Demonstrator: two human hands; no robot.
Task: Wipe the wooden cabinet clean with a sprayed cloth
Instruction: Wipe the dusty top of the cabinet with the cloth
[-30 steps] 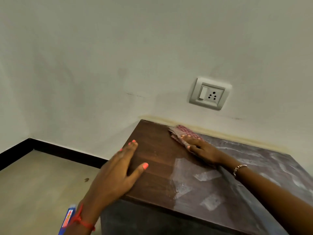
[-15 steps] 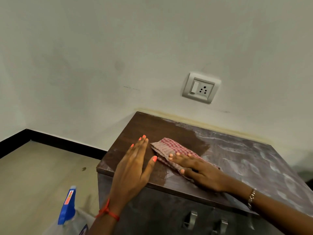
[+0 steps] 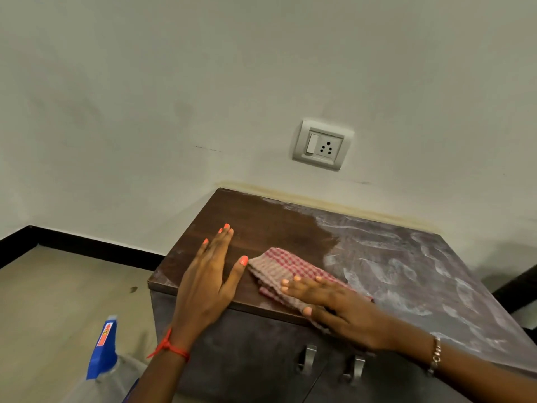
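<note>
The wooden cabinet (image 3: 261, 225) stands against the wall; its top is dark brown on the left and smeared with grey-white dust on the right. A folded red-and-white checked cloth (image 3: 279, 266) lies near the front edge of the top. My right hand (image 3: 334, 303) lies flat on the cloth, pressing it down with the fingers stretched out. Just left of the cloth, my left hand (image 3: 209, 280) rests flat on the brown part, fingers apart, its thumb tip touching the cloth's edge.
A spray bottle with a blue head (image 3: 103, 350) stands at the lower left by my left arm. A white socket and switch plate (image 3: 321, 145) is on the wall above the cabinet. Two metal handles (image 3: 309, 359) show on the cabinet front. Beige floor lies to the left.
My right hand has dragged the cloth from the back of the top toward the front edge, leaving a clean brown strip. My left hand stayed flat on the cabinet's left side.
</note>
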